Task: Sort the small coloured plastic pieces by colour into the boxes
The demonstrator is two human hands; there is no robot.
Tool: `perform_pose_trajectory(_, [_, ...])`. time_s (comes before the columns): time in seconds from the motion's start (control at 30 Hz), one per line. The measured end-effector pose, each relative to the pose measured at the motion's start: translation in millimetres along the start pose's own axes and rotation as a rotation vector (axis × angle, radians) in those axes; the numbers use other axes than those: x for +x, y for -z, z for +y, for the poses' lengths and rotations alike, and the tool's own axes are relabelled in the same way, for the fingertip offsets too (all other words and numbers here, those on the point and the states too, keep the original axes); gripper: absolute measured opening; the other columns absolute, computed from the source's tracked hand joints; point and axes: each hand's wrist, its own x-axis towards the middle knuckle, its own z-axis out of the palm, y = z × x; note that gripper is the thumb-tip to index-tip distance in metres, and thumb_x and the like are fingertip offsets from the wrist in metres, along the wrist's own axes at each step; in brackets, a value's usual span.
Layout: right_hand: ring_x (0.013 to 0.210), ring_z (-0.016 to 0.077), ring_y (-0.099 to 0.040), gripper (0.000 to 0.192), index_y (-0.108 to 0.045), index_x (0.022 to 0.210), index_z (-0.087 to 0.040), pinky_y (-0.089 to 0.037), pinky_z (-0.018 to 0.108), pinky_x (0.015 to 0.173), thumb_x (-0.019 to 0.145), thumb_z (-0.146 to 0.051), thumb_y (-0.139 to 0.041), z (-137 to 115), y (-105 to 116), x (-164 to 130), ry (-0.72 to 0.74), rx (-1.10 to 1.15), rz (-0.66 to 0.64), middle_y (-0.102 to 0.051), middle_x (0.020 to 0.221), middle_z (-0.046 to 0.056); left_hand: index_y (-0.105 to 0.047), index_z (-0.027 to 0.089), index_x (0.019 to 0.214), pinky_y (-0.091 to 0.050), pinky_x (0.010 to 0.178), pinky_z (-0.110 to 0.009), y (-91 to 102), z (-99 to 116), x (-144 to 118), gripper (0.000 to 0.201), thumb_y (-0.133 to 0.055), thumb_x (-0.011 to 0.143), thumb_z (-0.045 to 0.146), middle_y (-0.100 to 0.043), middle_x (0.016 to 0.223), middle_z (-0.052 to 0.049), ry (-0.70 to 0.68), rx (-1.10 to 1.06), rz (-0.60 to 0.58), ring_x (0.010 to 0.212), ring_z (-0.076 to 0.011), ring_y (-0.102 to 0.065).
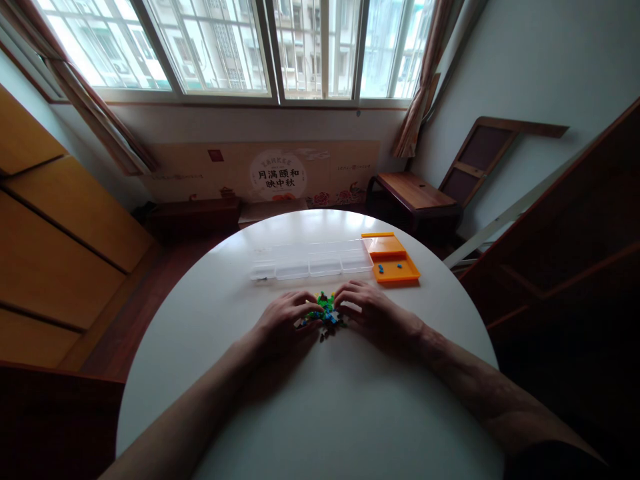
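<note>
A small heap of toy building bricks in green, blue, yellow, white and dark colours lies on the white round table. My left hand rests at the heap's left side, its curved fingers apart and their tips among the bricks. From the right, my right hand reaches to the same heap, fingers bent and spread, tips at its edge. No brick shows clearly gripped in either hand; some fingertips are hidden. Behind the hands lies a clear plastic compartment box. Beside it on the right, an orange tray holds a few small blue pieces.
The round table has its far edge near a low wooden stool and a printed panel under the window. Inside the clear box's left compartment lie small dark bits. A wooden cabinet stands at the left.
</note>
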Motion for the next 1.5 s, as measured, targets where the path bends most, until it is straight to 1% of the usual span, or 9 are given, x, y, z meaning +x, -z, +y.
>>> perform_pose_trajectory(0.2, [0.093,0.0194,-0.072,0.003,-0.07,0.108,-0.023,-0.059,0.034,0.086,0.107,-0.022,-0.068,3,5,-7,-0.156,0.08,0.141,-0.077,0.104,0.004,-0.078,0.027,0.116,-0.062,0.087,-0.033,3.5,2,2,0.016,-0.075,0.102,0.032,-0.079,0.113,-0.005,0.01,-0.037,-0.015,0.096,-0.0193,-0.076])
perform_pose_trajectory(0.33, [0.087,0.0212,-0.069,0.002,-0.069,0.103,-0.023,-0.058,0.037,0.084,0.103,-0.021,-0.068,11,21,-9,-0.179,-0.044,0.226,-0.074,0.096,0.004,-0.079,0.027,0.116,-0.061,0.088,-0.034,2.7,0,0,0.015,-0.075,0.102,0.033,-0.079,0.114,-0.006,0.012,-0.022,-0.016,0.098,-0.0204,-0.077])
perform_pose_trajectory(0.5, [0.087,0.0251,-0.068,0.009,-0.071,0.106,-0.022,-0.058,0.043,0.088,0.099,-0.027,-0.068,39,47,-17,-0.378,-0.256,0.407,-0.077,0.099,0.007,-0.08,0.028,0.114,-0.061,0.09,-0.035,2.1,-3,-4,0.016,-0.074,0.102,0.037,-0.079,0.114,-0.006,0.035,0.013,-0.024,0.096,-0.0203,-0.076])
perform_pose_trajectory(0.63, [0.085,0.0268,-0.07,0.012,-0.073,0.099,-0.023,-0.057,0.041,0.083,0.096,-0.033,-0.068,60,57,-29,-0.571,-0.353,0.456,-0.076,0.09,0.007,-0.08,0.028,0.115,-0.061,0.09,-0.034,3.2,-3,-4,0.017,-0.073,0.104,0.037,-0.079,0.115,-0.006,0.035,0.014,-0.036,0.098,-0.0204,-0.076])
perform_pose_trajectory(0.77, [0.085,0.027,-0.073,0.018,-0.074,0.109,-0.023,-0.057,0.042,0.085,0.098,-0.032,-0.064,67,60,-34,-0.674,-0.398,0.459,-0.079,0.09,0.006,-0.08,0.028,0.115,-0.06,0.089,-0.034,4.3,-2,-4,0.016,-0.072,0.104,0.037,-0.079,0.115,-0.006,0.035,0.011,-0.024,0.098,-0.0203,-0.076])
perform_pose_trajectory(0.9, [0.086,0.0274,-0.073,0.018,-0.074,0.109,-0.022,-0.057,0.044,0.092,0.101,-0.029,-0.06,63,58,-30,-0.633,-0.404,0.459,-0.079,0.089,0.006,-0.08,0.027,0.114,-0.061,0.089,-0.034,5.6,-1,-3,0.017,-0.071,0.105,0.038,-0.079,0.114,-0.006,0.031,0.011,-0.034,0.099,-0.0207,-0.076])
perform_pose_trajectory(1.03, [0.087,0.0258,-0.072,0.015,-0.075,0.107,-0.022,-0.059,0.045,0.093,0.102,-0.029,-0.063,49,52,-23,-0.48,-0.303,0.446,-0.078,0.095,0.006,-0.08,0.027,0.114,-0.062,0.09,-0.035,5.1,-2,-3,0.016,-0.073,0.103,0.036,-0.078,0.115,-0.006,0.032,0.017,-0.029,0.099,-0.0208,-0.077])
perform_pose_trajectory(1.27, [0.095,0.0239,-0.069,0.007,-0.075,0.105,-0.025,-0.059,0.041,0.091,0.099,-0.026,-0.076,-2,35,-7,-0.09,-0.001,0.046,-0.078,0.101,0.005,-0.078,0.028,0.118,-0.063,0.089,-0.033,3.7,-2,-2,0.019,-0.077,0.099,0.029,-0.078,0.115,-0.006,0.026,-0.033,-0.031,0.099,-0.0203,-0.077])
perform_pose_trajectory(1.5, [0.095,0.0239,-0.068,0.019,-0.077,0.109,-0.026,-0.058,0.042,0.093,0.099,-0.041,-0.081,-15,9,4,0.022,-0.024,-0.046,-0.077,0.107,0.006,-0.078,0.027,0.114,-0.061,0.086,-0.034,1.3,-2,1,0.012,-0.075,0.102,0.03,-0.079,0.113,-0.006,0.011,-0.005,-0.024,0.097,-0.0202,-0.076])
